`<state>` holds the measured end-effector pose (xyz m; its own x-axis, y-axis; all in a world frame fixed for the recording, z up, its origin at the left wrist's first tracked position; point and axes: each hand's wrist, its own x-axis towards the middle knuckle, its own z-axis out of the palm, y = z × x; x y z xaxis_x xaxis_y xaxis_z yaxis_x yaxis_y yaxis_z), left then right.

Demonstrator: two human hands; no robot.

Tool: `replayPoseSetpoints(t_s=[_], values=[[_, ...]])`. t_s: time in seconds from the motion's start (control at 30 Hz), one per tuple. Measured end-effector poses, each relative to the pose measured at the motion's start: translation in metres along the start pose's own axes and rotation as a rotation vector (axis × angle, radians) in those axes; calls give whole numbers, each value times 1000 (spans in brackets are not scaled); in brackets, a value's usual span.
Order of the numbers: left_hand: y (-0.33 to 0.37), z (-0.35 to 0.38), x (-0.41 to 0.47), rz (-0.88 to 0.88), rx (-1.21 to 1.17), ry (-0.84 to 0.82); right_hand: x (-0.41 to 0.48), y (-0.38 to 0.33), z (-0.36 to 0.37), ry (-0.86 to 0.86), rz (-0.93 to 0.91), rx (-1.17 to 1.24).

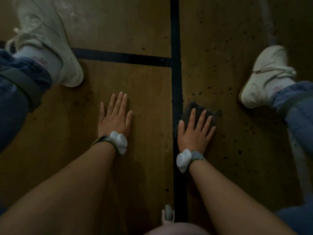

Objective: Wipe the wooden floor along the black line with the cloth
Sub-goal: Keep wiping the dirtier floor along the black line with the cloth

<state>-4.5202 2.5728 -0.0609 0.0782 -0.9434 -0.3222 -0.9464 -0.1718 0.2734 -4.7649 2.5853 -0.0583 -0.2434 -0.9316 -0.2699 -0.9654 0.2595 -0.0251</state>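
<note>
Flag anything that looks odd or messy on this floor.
Dark specks litter the wooden floor right of the black line, around the cloth under the flat right hand. Left of it, where the left hand rests, the boards look far cleaner.

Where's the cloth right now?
Head view: the dark cloth lies flat on the wooden floor under the right hand, right of centre, its left edge meeting the long black line.

Head view, downward (perhaps close)
</note>
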Motion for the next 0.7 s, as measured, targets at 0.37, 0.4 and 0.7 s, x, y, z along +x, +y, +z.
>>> replayPoseSetpoints(t_s=[0.37,0.4,0.7], values=[[-6,8,-21,-33,65,13,-79,-57,31,-133,-493,-75],[-6,8,-26,-31,78,18,-76,-52,27,-141,-512,-82],[3,18,-52,-12,136,-61,-40,47,11,-56,-103,-12]])
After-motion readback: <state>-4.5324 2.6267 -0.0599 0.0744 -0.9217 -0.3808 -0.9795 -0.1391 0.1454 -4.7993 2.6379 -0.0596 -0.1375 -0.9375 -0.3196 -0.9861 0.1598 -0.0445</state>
